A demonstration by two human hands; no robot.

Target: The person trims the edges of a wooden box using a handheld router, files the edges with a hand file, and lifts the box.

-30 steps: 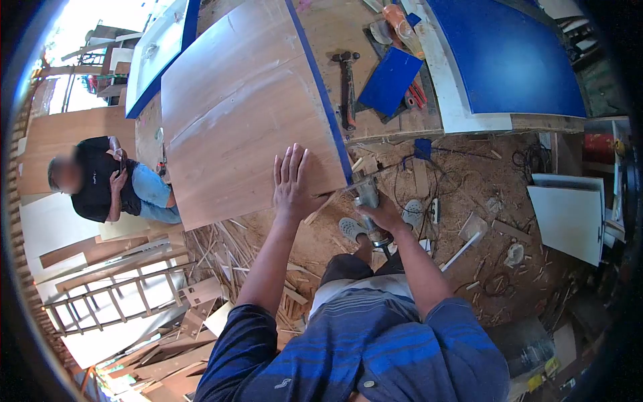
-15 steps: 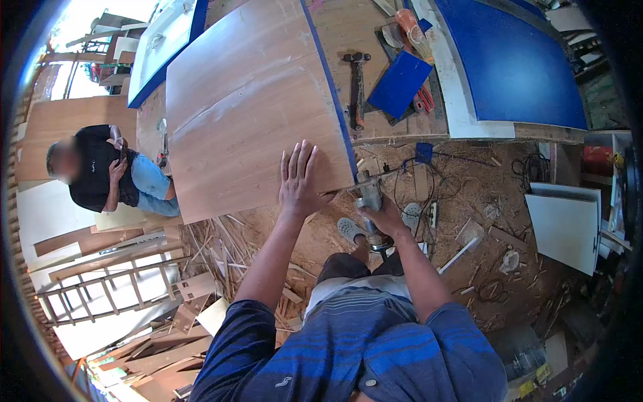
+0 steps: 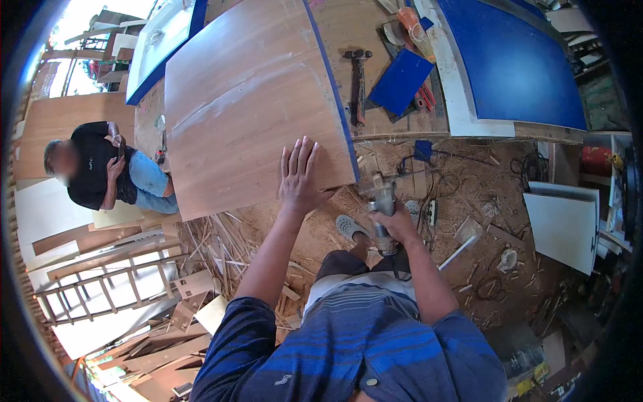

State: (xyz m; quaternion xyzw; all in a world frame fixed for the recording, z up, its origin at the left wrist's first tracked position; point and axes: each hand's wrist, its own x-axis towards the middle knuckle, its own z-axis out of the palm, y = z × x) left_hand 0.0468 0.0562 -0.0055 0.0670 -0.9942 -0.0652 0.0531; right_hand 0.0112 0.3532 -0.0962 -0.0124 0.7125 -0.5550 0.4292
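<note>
My left hand (image 3: 301,177) lies flat near the front edge of a wood-faced panel (image 3: 248,100), fingers stretched out. The panel has a blue edge along its right side and rests on the workbench. My right hand (image 3: 396,224) is wrapped round the grey cylindrical body of a trim router (image 3: 384,201). The router is just off the panel's front right corner, apart from it, above the littered floor. Its cutting end is too small to make out.
A hammer (image 3: 358,87), a blue offcut (image 3: 402,82) and a large blue panel (image 3: 519,67) lie on the bench (image 3: 429,127). A seated person (image 3: 94,164) is at the left. Cables, white boards (image 3: 562,224) and wood scraps (image 3: 221,254) surround my feet.
My right hand has drawn the trim router to the right, away from the panel's corner, and turned it somewhat. My left hand stays flat on the panel.
</note>
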